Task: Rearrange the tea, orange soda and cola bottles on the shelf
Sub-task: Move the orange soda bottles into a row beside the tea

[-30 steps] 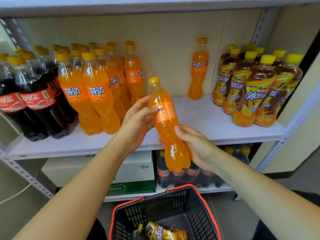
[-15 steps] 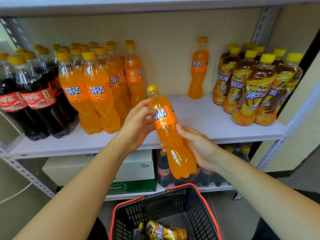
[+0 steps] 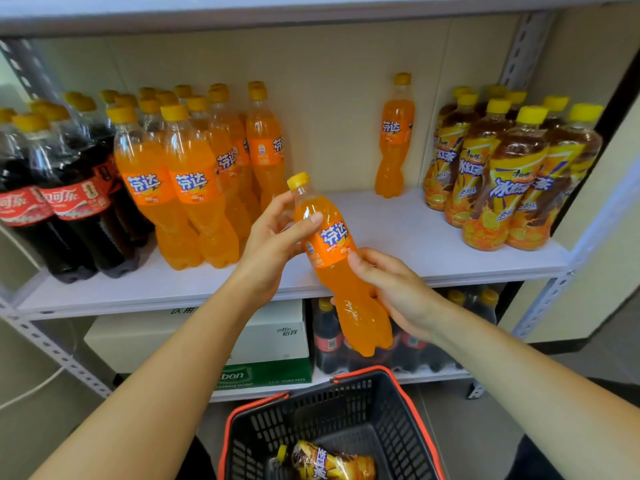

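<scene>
Soda bottle (image 3: 330, 242) tilted in front of shelf (image 3: 398, 230) edge, label facing camera. Left hand (image 3: 273, 247) grips its shoulder, right hand (image 3: 398, 292) wraps its lower body: two-handed hold, probably to turn label outward before it joins orange row (image 3: 194, 188).

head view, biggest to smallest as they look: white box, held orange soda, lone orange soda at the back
1. white box
2. held orange soda
3. lone orange soda
Both sodas seem the same bottle; the held one is nearer the camera, so their order is unsure.
</scene>
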`<state>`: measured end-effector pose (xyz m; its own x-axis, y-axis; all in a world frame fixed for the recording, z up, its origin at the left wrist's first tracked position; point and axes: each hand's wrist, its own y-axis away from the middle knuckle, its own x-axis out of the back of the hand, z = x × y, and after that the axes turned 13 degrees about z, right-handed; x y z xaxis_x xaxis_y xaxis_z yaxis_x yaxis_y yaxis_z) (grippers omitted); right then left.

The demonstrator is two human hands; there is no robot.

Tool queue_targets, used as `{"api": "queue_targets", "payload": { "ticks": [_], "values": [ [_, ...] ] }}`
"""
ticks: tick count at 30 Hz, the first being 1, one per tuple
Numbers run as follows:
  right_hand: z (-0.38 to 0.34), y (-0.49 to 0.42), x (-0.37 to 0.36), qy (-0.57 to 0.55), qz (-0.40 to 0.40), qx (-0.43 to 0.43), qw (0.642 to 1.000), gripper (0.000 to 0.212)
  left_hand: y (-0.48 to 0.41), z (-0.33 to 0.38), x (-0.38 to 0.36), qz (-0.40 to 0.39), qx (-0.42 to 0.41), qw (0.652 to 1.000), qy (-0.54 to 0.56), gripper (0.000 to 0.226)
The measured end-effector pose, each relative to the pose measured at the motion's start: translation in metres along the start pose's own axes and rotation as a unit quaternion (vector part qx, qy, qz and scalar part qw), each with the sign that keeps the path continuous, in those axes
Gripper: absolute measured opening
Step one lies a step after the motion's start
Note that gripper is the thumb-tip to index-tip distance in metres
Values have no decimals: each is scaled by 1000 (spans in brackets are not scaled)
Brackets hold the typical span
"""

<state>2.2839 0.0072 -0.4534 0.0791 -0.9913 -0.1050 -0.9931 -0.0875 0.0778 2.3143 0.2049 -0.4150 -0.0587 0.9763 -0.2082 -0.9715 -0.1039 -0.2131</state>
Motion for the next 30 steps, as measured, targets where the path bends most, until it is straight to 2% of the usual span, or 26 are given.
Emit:
{"api": "queue_targets", "payload": {
  "ticks": [5,9,12,18,23,27,30],
  "values": [
    [4,3,6,56,-36,18,998,67,4,-2,1,-12,-34,998,-41,44],
    [10,9,17,110,-54,39,992,58,7,5,6,-23,-76,996,-42,33],
    [15,15,25,123,-63,36,990,59,12,8,12,-43,-106,991,-64,26],
    [20,20,40,160,-46,61,984,62,20,6,19,-85,-68,992,-67,10],
    [18,23,43,186,-40,75,979,65,24,4,20,-80,-57,994,-52,15],
    [14,24,42,159,-44,68,984,63,24,3,19,-86,-21,996,18,22],
    [11,25,38,126,-44,50,990,60,25,1,17,-75,-29,995,60,25]
  ]
}}
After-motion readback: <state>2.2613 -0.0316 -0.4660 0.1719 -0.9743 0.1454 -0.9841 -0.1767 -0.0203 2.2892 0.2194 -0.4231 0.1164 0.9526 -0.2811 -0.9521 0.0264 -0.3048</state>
